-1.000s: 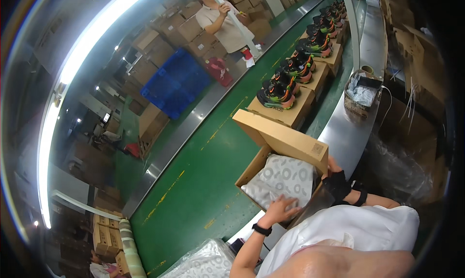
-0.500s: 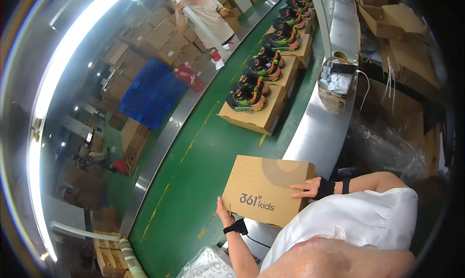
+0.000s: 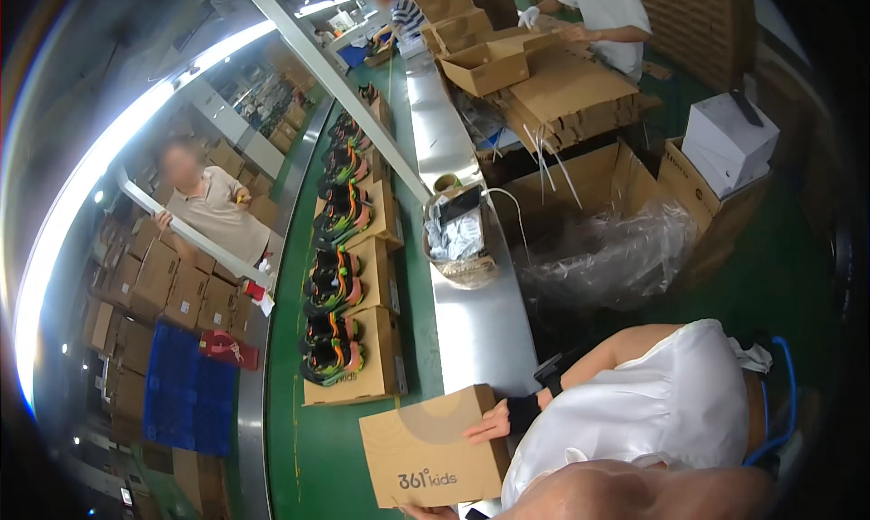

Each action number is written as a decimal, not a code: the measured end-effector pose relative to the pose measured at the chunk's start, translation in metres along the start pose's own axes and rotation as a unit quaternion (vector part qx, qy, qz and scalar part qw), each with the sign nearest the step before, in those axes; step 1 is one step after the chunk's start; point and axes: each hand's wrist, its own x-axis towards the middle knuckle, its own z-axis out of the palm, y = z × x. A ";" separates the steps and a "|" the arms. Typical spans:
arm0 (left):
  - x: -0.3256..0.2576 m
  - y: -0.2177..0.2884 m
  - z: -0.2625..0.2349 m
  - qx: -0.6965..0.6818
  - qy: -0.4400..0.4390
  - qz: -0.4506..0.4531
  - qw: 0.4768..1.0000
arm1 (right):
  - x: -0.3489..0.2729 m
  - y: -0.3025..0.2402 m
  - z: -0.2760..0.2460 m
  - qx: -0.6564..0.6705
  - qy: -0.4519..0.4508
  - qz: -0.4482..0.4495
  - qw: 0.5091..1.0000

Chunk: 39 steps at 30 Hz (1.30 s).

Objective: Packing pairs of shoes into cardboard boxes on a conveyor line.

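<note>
A closed brown cardboard shoebox (image 3: 433, 443) with dark printing and a grey ring pattern on its lid is between my two hands, tilted, at the near end of the green conveyor belt (image 3: 340, 438). My right hand (image 3: 490, 423) grips its right side, fingers laid over the lid and a black band at the wrist. At the lower edge of the picture my left hand (image 3: 428, 511) holds the box's near edge; most of that hand is cut off. Ahead on the belt, black, orange and green sneakers (image 3: 332, 350) sit on top of a row of shoeboxes (image 3: 385, 357).
Along the belt's right runs a metal ledge (image 3: 480, 325) with a basket of white packets (image 3: 456, 237). Right of it are open cartons, plastic film (image 3: 616, 257) and a white box (image 3: 729, 144). One person (image 3: 213, 207) stands across the belt; others work farther off.
My view has swung to the right, bringing more cartons and other people into sight. The shoebox stays in both hands and appears lower in the picture.
</note>
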 end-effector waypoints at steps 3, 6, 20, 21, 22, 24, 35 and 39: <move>-0.029 -0.006 0.033 0.008 -0.061 -0.027 0.998 | 0.001 0.009 -0.011 -0.021 -0.049 0.017 0.998; -0.014 -0.002 0.032 -0.012 -0.082 -0.101 0.991 | 0.003 0.020 0.000 0.057 0.015 0.022 0.998; -0.106 0.043 0.025 -0.146 0.198 0.179 0.952 | 0.156 0.069 -0.038 0.254 -0.074 0.014 0.964; -0.145 0.029 -0.027 0.117 0.310 0.280 0.901 | 0.181 0.078 -0.027 0.269 -0.034 0.012 0.962; -0.192 0.004 -0.092 0.153 0.351 0.321 0.866 | 0.201 0.096 -0.015 0.277 0.006 0.014 0.961; -0.246 -0.016 -0.103 0.404 0.573 0.266 0.661 | 0.228 0.167 0.022 0.164 0.092 0.061 0.980; -0.308 -0.042 -0.144 -0.017 0.692 0.042 0.721 | 0.272 0.277 0.064 0.082 -0.304 0.191 0.930; -0.277 -0.037 -0.159 -0.038 0.647 0.019 0.761 | 0.234 0.254 0.054 0.118 -0.200 0.160 0.959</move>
